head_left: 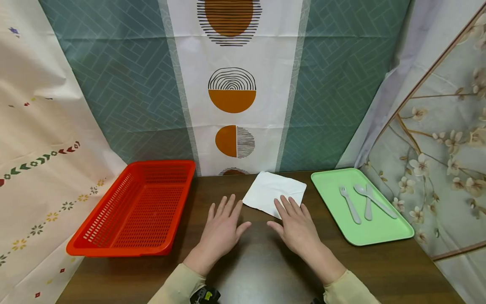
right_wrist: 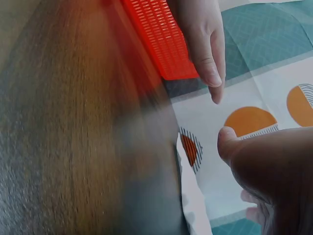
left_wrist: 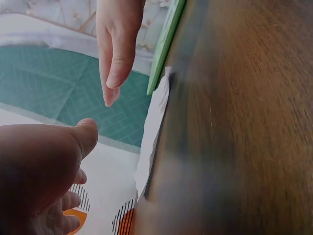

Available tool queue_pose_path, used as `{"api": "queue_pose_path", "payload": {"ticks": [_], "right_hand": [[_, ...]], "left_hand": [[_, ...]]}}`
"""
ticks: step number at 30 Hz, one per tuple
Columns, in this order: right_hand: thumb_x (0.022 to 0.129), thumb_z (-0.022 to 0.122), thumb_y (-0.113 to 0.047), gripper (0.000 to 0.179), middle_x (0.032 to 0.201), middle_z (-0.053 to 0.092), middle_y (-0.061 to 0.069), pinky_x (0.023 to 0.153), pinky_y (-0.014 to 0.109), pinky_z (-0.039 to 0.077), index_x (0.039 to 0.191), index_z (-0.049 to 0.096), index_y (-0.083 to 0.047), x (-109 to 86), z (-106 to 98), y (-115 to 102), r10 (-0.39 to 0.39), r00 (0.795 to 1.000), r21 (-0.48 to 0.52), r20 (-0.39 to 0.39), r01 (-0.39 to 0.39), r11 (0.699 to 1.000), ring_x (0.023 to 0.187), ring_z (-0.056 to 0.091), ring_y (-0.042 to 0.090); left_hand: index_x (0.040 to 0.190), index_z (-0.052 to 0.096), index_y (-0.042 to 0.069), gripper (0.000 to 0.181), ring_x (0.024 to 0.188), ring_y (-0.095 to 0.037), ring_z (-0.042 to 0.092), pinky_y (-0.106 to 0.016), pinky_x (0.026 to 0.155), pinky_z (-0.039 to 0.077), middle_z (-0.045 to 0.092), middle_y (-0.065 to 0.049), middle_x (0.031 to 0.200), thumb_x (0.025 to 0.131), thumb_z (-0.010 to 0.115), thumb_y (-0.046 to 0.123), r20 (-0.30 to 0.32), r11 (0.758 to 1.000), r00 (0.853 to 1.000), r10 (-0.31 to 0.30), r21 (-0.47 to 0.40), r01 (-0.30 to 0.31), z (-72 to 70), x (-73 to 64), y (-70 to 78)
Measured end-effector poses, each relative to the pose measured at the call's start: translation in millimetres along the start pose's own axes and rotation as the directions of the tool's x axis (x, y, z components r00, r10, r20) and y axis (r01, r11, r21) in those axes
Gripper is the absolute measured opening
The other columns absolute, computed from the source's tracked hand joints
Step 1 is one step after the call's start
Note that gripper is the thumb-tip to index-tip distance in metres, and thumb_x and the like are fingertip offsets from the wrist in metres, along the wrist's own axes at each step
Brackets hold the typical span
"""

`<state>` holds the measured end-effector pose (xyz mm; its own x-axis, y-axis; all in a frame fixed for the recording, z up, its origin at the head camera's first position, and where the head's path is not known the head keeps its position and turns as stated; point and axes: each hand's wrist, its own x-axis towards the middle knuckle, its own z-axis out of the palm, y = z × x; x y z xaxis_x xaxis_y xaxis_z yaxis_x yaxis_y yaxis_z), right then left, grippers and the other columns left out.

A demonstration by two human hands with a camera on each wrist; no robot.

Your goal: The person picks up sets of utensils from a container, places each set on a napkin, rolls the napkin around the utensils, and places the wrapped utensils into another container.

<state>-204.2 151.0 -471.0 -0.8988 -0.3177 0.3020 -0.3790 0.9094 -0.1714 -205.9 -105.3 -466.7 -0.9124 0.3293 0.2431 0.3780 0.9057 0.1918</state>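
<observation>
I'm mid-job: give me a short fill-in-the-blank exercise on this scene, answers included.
In the head view, the rectangular red plastic basket stands to the ____ of the left hand and right hand.
The rectangular pale-green tray bears ____ light-grey utensils.
The squarish white napkin lies on the brown wood-grained table, ____ the basket and the tray.
Both hands hold ____.

Missing words: left; three; between; nothing.

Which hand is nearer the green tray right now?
Right. The right hand hovers to the left of the green tray; the left hand is farther left, on the side toward the red basket.
</observation>
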Motion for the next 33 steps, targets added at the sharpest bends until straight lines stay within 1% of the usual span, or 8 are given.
{"api": "queue_pose_path", "payload": {"ticks": [7, 13, 18, 26, 30, 33], "right_hand": [[0.108, 0.065, -0.056, 0.078, 0.171, 0.045, 0.019, 0.126, 0.067, 0.029, 0.165, 0.049, -0.005, 0.6, 3.3, 9.1, 0.031, 0.998, -0.013, 0.054, -0.030, 0.999, 0.160, 0.038, 0.043], [0.108, 0.064, -0.056, 0.079, 0.171, 0.044, 0.021, 0.126, 0.069, 0.028, 0.166, 0.047, -0.004, 1.5, 6.1, 16.4, 0.049, 0.995, -0.018, 0.086, -0.048, 0.999, 0.161, 0.036, 0.043], [0.109, 0.063, -0.056, 0.079, 0.171, 0.044, 0.021, 0.126, 0.069, 0.029, 0.166, 0.047, -0.004, 2.9, 6.5, 19.3, 0.047, 0.994, -0.027, 0.098, -0.044, 0.999, 0.161, 0.036, 0.044], [0.109, 0.065, -0.052, 0.074, 0.169, 0.046, 0.021, 0.124, 0.069, 0.032, 0.163, 0.052, -0.003, 4.2, 4.2, 20.1, 0.043, 0.993, -0.038, 0.106, -0.039, 0.999, 0.158, 0.039, 0.044], [0.109, 0.066, -0.051, 0.074, 0.168, 0.048, 0.023, 0.123, 0.070, 0.033, 0.162, 0.053, -0.002, 5.0, 6.6, 22.3, 0.044, 0.991, -0.034, 0.123, -0.040, 0.999, 0.157, 0.040, 0.046], [0.109, 0.065, -0.050, 0.072, 0.168, 0.048, 0.023, 0.123, 0.070, 0.033, 0.162, 0.053, -0.002, 4.9, 7.4, 23.3, 0.046, 0.988, -0.032, 0.148, -0.042, 0.999, 0.157, 0.041, 0.046]], "left_hand": [[0.165, 0.051, 0.008, 0.076, 0.163, -0.046, 0.029, -0.072, 0.128, 0.021, 0.035, -0.019, 0.176, 0.109, 0.063, 0.057, 0.029, 1.000, 0.999, 0.022, -0.006, -0.022, 3.8, 6.2, 4.5], [0.165, 0.051, 0.009, 0.076, 0.163, -0.046, 0.030, -0.073, 0.127, 0.021, 0.035, -0.020, 0.176, 0.109, 0.061, 0.058, 0.044, 0.999, 0.998, 0.044, -0.006, -0.043, 7.9, 12.3, 9.3], [0.165, 0.051, 0.009, 0.075, 0.163, -0.046, 0.030, -0.072, 0.127, 0.022, 0.035, -0.020, 0.176, 0.110, 0.060, 0.059, 0.057, 0.999, 0.997, 0.053, 0.002, -0.054, 11.4, 16.4, 13.5], [0.165, 0.052, 0.009, 0.074, 0.163, -0.045, 0.031, -0.072, 0.127, 0.023, 0.036, -0.019, 0.176, 0.110, 0.058, 0.059, 0.078, 0.998, 0.995, 0.060, 0.014, -0.062, 15.2, 21.4, 19.4], [0.165, 0.052, 0.010, 0.074, 0.163, -0.044, 0.030, -0.072, 0.127, 0.023, 0.036, -0.018, 0.176, 0.111, 0.056, 0.060, 0.097, 0.998, 0.993, 0.065, 0.019, -0.067, 19.0, 24.6, 20.3], [0.164, 0.052, 0.010, 0.072, 0.162, -0.044, 0.032, -0.072, 0.127, 0.025, 0.039, -0.018, 0.175, 0.111, 0.057, 0.058, 0.102, 0.997, 0.992, 0.076, 0.025, -0.079, 21.5, 26.1, 21.5]]}}
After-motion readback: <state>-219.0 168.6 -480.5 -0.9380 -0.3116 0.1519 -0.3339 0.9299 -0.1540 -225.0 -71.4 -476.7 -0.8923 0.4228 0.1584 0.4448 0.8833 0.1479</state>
